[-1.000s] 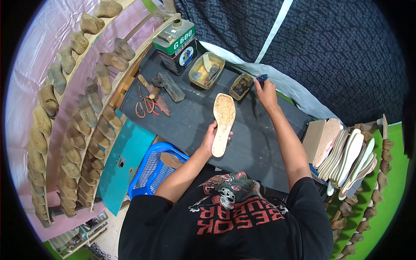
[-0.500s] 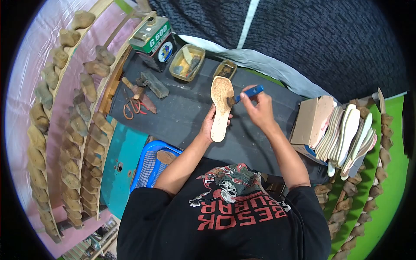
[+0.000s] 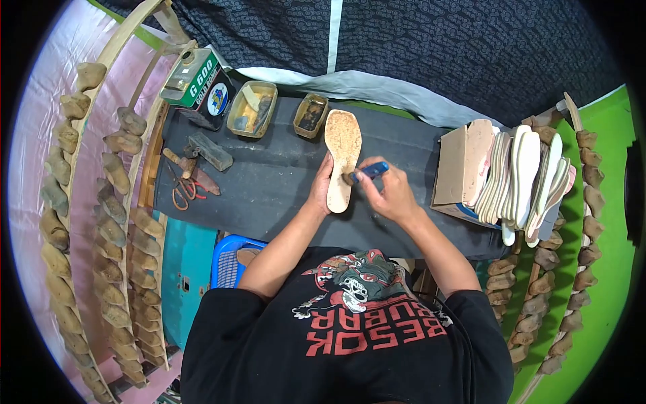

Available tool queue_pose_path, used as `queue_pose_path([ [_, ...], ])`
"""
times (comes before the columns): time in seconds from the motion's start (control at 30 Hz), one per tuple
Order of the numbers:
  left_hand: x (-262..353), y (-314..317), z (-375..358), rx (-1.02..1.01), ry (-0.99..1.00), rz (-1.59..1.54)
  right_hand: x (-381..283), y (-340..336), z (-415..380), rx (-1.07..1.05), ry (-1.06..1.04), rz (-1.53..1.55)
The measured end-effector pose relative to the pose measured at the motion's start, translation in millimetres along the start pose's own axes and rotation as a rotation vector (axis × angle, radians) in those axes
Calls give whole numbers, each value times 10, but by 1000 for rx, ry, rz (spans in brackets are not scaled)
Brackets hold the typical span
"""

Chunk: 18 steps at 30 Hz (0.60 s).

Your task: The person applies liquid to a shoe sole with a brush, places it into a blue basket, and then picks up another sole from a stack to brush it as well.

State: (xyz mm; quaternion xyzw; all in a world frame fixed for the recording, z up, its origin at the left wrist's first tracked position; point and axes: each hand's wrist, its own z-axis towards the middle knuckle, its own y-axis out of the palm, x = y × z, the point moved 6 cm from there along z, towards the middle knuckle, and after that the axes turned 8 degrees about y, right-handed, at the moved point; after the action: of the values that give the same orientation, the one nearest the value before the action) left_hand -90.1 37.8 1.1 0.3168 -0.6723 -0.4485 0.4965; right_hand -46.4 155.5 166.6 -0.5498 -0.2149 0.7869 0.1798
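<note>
My left hand [image 3: 321, 185] holds a pale insole [image 3: 343, 148] from below and its left side, over the dark tabletop. The insole's wide end points away from me and has a brown, grainy coating; its narrow end is paler. In my right hand [image 3: 390, 194] is a blue-handled brush [image 3: 371, 172], pinched between thumb and fingers. Its dark bristles touch the insole near the middle, at the right part of the surface. The fingers of my left hand are mostly hidden behind the insole.
Beyond the insole are a small tub [image 3: 311, 116], a larger tub [image 3: 252, 110] and a green can [image 3: 198, 87]. Pincers [image 3: 185, 192] and a grey block [image 3: 210, 151] lie left. A cardboard box [image 3: 461, 161] of insoles stands right. A blue basket [image 3: 229, 262] sits below the table edge.
The brush has moved from the wide part of the insole down toward its narrow end. The view has shifted, so the table objects appear farther left.
</note>
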Motion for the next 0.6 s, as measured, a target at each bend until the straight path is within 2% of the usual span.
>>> queue_pose_path([
  [0.13, -60, 39, -55, -53, -54, 60, 93, -171, 89, 48, 67, -39],
  [0.27, -108, 117, -3, 130, -26, -75, 20, -124, 13, -24, 13, -23],
  [0.37, -91, 19, -4, 0, -21, 34, -116, -8, -163, -100, -44, 11],
  [0.5, -60, 53, -55, 20, -44, 60, -94, 9, -180, -148, -56, 18],
  [0.6, -121, 31, -26, -12, -17, 44, -39, -99, -19, -84, -25, -25],
])
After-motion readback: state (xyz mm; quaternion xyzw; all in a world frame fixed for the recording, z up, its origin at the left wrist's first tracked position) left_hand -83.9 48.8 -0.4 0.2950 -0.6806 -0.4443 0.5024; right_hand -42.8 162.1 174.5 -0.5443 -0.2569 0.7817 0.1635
